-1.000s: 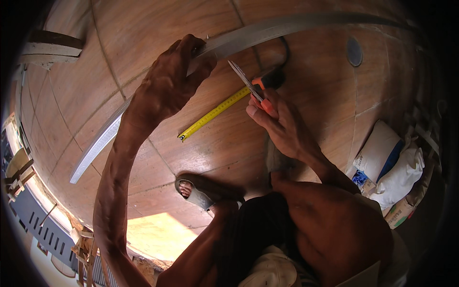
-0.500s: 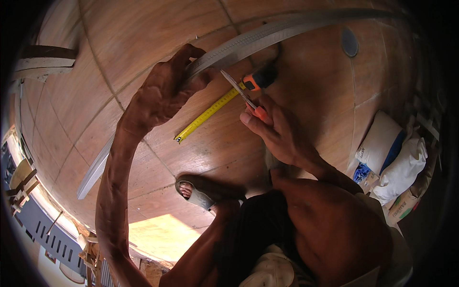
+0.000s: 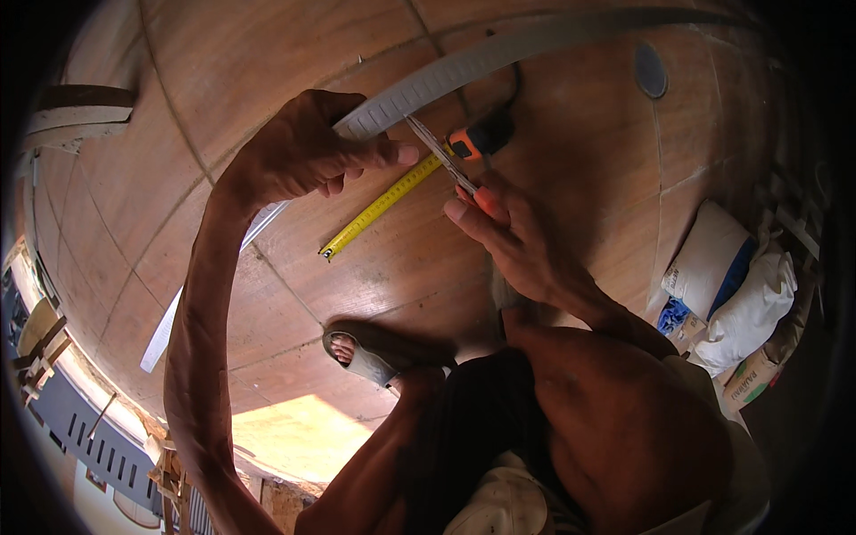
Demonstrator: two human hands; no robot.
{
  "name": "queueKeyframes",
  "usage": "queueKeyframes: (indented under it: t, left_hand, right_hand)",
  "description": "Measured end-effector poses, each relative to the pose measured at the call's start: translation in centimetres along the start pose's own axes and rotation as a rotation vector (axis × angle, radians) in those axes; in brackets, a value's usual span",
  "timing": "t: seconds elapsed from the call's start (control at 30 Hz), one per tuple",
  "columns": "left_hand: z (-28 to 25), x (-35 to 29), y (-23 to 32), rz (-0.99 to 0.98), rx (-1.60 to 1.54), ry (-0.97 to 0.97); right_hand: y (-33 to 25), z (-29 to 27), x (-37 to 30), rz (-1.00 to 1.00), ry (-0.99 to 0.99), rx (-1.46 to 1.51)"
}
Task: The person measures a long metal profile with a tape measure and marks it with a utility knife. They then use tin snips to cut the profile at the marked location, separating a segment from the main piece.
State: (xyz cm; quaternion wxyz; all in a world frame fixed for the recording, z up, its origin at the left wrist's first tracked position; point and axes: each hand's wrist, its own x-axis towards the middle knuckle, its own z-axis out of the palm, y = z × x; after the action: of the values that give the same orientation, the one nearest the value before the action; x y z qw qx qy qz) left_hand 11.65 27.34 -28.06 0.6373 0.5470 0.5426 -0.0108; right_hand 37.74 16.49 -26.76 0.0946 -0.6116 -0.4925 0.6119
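Note:
A long, grey, ribbed metal channel strip (image 3: 481, 59) runs from the lower left, past my left arm, to the far right. My left hand (image 3: 303, 152) is closed around it, with the thumb along its near side. In my right hand (image 3: 522, 241) are snips (image 3: 437, 148) with orange handles, gripped at the handles. Their blade tips meet the strip's near edge just right of my left hand; whether they bite into the metal I cannot tell. Below lies a black and orange tape measure (image 3: 482, 136) on the floor, its yellow blade (image 3: 379, 207) drawn out toward me.
The floor (image 3: 267, 348) is brown tile with a round grey disc (image 3: 651, 71) at the far right. White sacks (image 3: 709, 259) and cardboard sit at the right. A wooden piece (image 3: 85, 116) stands far left. My sandalled foot (image 3: 352, 352) is below the tape.
The strip has turned so its ribbed broad face shows more. My left hand has rolled with it, its thumb now stretched further right. The snips have barely shifted.

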Motion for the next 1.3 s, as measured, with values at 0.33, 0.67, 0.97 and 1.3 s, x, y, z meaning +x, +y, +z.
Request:
queueKeyframes:
  t: [0.33,0.67,0.97,1.3]
  left_hand:
    - [0.9,-0.2,-0.3,0.048,0.054,0.086]
    - [4.3,0.5,-2.8,0.382,0.333,0.463]
    - [5.6,0.7,-2.2,0.363,0.429,0.483]
    - [2.2,-0.1,1.5,0.234,0.015,0.046]
  right_hand:
    - [-1.0,-0.4,0.0,0.024,-0.008,-0.132]
    - [-0.6,-0.4,0.0,0.074,0.016,-0.195]
    - [0.9,-0.1,-0.3,0.000,0.100,-0.240]
    - [2.4,-0.4,-0.4,-0.134,0.080,-0.022]
